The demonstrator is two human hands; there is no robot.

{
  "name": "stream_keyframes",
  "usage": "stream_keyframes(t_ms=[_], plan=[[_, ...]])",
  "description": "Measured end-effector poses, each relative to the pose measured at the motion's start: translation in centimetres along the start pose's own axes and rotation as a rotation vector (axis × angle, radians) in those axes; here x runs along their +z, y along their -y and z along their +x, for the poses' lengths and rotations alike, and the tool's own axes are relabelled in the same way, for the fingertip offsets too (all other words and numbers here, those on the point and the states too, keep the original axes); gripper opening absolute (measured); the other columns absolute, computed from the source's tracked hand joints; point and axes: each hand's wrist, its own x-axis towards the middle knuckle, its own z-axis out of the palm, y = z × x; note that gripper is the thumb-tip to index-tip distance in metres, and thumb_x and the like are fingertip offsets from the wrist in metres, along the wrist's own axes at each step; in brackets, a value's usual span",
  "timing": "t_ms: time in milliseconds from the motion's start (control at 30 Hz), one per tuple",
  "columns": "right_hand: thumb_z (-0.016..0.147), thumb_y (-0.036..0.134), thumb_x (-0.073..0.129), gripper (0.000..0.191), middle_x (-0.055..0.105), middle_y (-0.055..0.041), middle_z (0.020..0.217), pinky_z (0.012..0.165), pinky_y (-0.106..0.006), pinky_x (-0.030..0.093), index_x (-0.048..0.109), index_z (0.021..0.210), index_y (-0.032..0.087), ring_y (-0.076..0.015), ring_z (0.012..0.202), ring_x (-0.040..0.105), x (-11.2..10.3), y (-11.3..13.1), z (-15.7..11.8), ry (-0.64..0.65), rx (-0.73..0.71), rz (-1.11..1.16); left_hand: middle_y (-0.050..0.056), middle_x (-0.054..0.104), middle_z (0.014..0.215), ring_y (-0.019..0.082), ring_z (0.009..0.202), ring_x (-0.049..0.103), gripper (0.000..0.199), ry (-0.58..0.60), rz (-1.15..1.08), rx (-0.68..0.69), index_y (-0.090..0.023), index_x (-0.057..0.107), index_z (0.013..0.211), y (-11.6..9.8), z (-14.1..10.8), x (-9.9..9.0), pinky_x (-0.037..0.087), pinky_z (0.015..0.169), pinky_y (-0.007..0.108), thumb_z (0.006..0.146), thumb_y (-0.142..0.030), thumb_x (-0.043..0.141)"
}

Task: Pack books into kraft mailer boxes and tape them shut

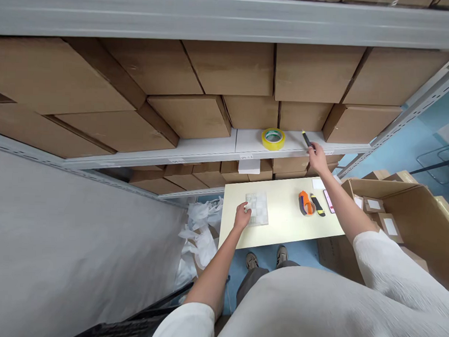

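My right hand is closed round a dark marker-like tool with a yellow tip, held at the edge of the grey shelf. To its left on that shelf lies a roll of yellow tape. My left hand rests at the left edge of a clear plastic-wrapped pack on the pale table; its fingers are curled, and what they grip is too small to tell. An orange tape dispenser and a black-and-yellow cutter lie at the table's right.
Brown cartons fill the shelf above the table, with more below. A phone lies near the table's right end. An open carton with small boxes stands at the right. White plastic bags lie left of the table.
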Motion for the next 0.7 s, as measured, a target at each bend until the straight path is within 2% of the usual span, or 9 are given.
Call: stream_keyframes(t_ms=[100,200,300,367,467,533,633,700], plan=[[0.108,0.052,0.031,0.048,0.074,-0.0112,0.102,0.072,-0.036,0.061,0.065,0.121,0.02,-0.024,0.082,0.073,1.7,0.3,-6.5,0.022,0.227,0.323,0.018,0.063,0.146,0.028,0.122,0.073,0.041,0.028,-0.011,-0.008,-0.017,0.07,0.13,1.6,0.2,-1.6,0.054,0.115,0.043,0.09,-0.015,0.064],[0.105,0.049,0.042,0.035,0.073,-0.0071,0.088,0.059,-0.028,0.056,0.063,0.105,0.021,-0.019,0.07,0.07,5.2,1.6,-13.6,0.145,0.415,0.467,0.017,0.064,0.144,0.028,0.122,0.073,0.038,0.039,-0.032,-0.016,-0.019,0.071,0.128,3.8,0.5,-2.7,0.055,0.115,0.044,0.09,-0.017,0.065],[0.096,0.03,0.061,0.009,0.072,-0.0038,0.086,0.055,-0.023,0.053,0.06,0.099,0.022,-0.0153,0.067,0.069,9.9,3.3,-19.9,0.345,0.551,0.467,0.015,0.066,0.14,0.028,0.12,0.074,0.038,0.064,-0.031,-0.018,-0.019,0.071,0.127,6.3,0.6,-3.3,0.055,0.116,0.046,0.089,-0.018,0.066],[0.093,0.02,0.065,0.009,0.072,-0.0028,0.088,0.059,-0.022,0.056,0.059,0.099,0.021,-0.0144,0.069,0.071,13.2,4.2,-23.1,0.47,0.621,0.461,0.016,0.067,0.139,0.028,0.118,0.074,0.039,0.09,-0.012,-0.021,-0.019,0.071,0.127,8.0,0.6,-3.6,0.055,0.116,0.047,0.088,-0.018,0.066],[0.099,0.016,0.059,0.005,0.074,-0.0021,0.087,0.06,-0.022,0.055,0.057,0.098,0.021,-0.0129,0.067,0.072,17.4,5.0,-26.5,0.591,0.7,0.435,0.017,0.068,0.14,0.029,0.117,0.074,0.038,0.127,0.014,-0.033,-0.018,0.072,0.125,10.3,0.6,-4.0,0.055,0.116,0.048,0.087,-0.015,0.064],[0.104,0.019,0.056,0.005,0.074,-0.0008,0.083,0.056,-0.021,0.052,0.057,0.1,0.021,-0.0119,0.062,0.069,19.4,5.3,-27.9,0.628,0.702,0.345,0.017,0.068,0.139,0.029,0.119,0.073,0.038,0.147,0.028,-0.031,-0.017,0.072,0.124,11.5,0.5,-4.3,0.054,0.117,0.048,0.087,-0.014,0.062],[0.108,0.028,0.058,0.01,0.075,0.0,0.078,0.055,-0.022,0.049,0.059,0.1,0.022,-0.0116,0.053,0.063,21.5,5.4,-29.1,0.637,0.647,0.118,0.015,0.07,0.137,0.029,0.128,0.069,0.037,0.173,0.076,0.011,-0.018,0.073,0.122,12.8,0.5,-4.9,0.051,0.122,0.046,0.087,-0.013,0.061],[0.108,0.036,0.061,0.018,0.076,-0.0018,0.076,0.058,-0.023,0.049,0.062,0.099,0.021,-0.0137,0.055,0.065,22.6,5.5,-29.3,0.627,0.618,-0.024,0.014,0.071,0.137,0.029,0.134,0.066,0.037,0.184,0.11,0.042,-0.019,0.074,0.122,13.2,0.6,-5.2,0.049,0.124,0.045,0.088,-0.013,0.06]])
